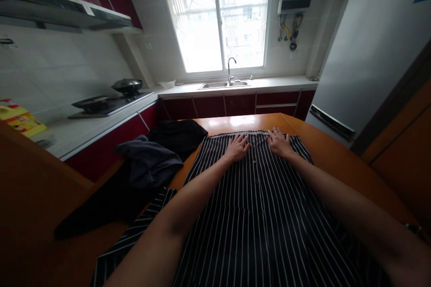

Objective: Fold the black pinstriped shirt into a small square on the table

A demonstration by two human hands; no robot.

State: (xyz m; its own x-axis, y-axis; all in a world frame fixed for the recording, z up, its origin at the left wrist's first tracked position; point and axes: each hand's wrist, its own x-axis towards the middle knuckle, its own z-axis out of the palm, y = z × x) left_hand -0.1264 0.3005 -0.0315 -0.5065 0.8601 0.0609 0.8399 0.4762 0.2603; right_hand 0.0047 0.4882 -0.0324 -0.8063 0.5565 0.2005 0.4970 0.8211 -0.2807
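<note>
A black shirt with white stripes (249, 197) lies spread on the wooden table, its row of buttons running down the middle and its hem at the far edge. My left hand (237, 148) rests flat on the cloth near that hem, left of the buttons, fingers spread. To the right of the buttons, my right hand (279, 142) lies on the shirt with its fingers apart. A striped sleeve (134, 228) sticks out to the left, partly behind my left forearm. The shirt's near end runs out of view.
Dark crumpled clothes (151, 161) lie on the left of the wooden table (340, 166). Beyond it are a sink (215, 84) under a window and a stove (114, 104) with pans. A fridge (370, 54) stands at the right, a yellow jug (22, 119) at the left.
</note>
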